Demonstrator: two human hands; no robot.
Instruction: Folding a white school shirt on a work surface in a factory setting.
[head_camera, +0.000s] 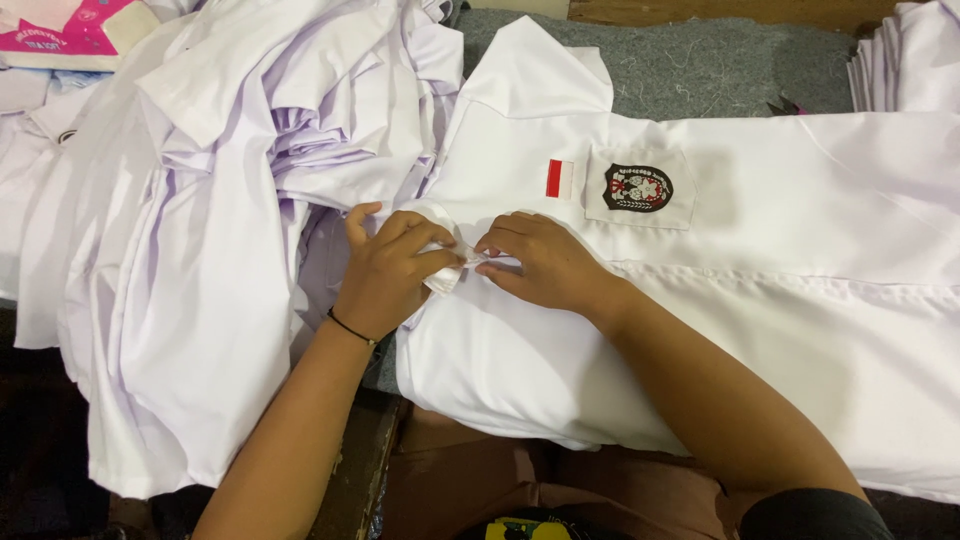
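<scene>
Spreading across the right and middle, we have a white shirt (760, 300) lying flat on grey felt padding (700, 60), its right end cut off by the frame. A heap of white shirts (200, 250) crowds the left, leaving little free room there. A dark badge (637, 187) sits on the shirt's pocket, its detail too small to read. Our left hand (385, 275) and right hand (540, 262) pinch the collar (455, 265) between closed fingertips, at the shirt's left end.
</scene>
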